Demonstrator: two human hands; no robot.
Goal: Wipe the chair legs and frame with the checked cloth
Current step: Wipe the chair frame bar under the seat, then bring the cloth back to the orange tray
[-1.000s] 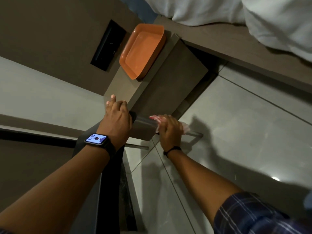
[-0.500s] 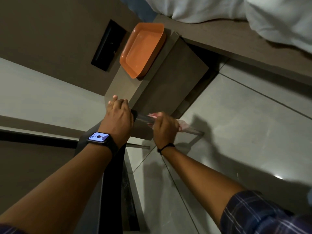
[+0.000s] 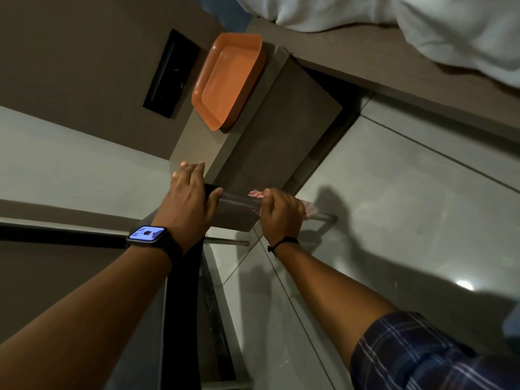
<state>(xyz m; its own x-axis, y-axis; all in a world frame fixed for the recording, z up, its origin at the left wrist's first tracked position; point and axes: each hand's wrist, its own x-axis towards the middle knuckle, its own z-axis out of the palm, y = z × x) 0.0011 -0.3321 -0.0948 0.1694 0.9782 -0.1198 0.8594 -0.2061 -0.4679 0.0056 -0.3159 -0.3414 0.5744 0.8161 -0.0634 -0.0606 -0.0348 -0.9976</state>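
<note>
The chair's shiny metal leg [image 3: 239,202] runs sideways across the middle of the head view, ending near the floor at the right. My right hand [image 3: 281,212] is closed around this leg with the red-and-white checked cloth [image 3: 309,211] wrapped under the palm; cloth ends stick out on both sides of the hand. My left hand [image 3: 191,201], with a smartwatch on its wrist, grips the dark chair frame [image 3: 183,305] where the leg starts. A second thin metal leg [image 3: 228,242] shows below the hands.
An orange tray [image 3: 228,80] lies on a brown bedside table [image 3: 267,153] just beyond the hands. A bed frame with white bedding [image 3: 450,29] fills the top right. A black wall panel [image 3: 171,74] is at upper left. Grey floor tiles [image 3: 408,220] spread to the right.
My right hand slid the cloth a little left along the metal leg, then back right. My left hand kept its grip in the same place.
</note>
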